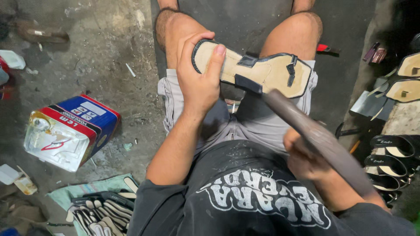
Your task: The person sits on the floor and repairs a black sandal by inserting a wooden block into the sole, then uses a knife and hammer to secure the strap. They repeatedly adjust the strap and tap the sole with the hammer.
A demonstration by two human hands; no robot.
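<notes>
My left hand (197, 72) grips one end of a tan sandal sole (271, 75) with black edging and black straps, held upside down above my knees. My right hand (302, 157) is closed on the handle of a dark, worn hammer-like tool (306, 126), whose head end reaches up to the sole near its middle strap. The tool's handle runs down past my right forearm. I sit with bare knees, in grey shorts and a black printed shirt.
A dented metal tin can (70, 131) with red and blue sides lies on the dirty floor at left. A stack of striped sole pieces (100, 212) rests on green cloth at bottom left. Finished black sandals (391, 157) and tan soles (404, 78) pile at right.
</notes>
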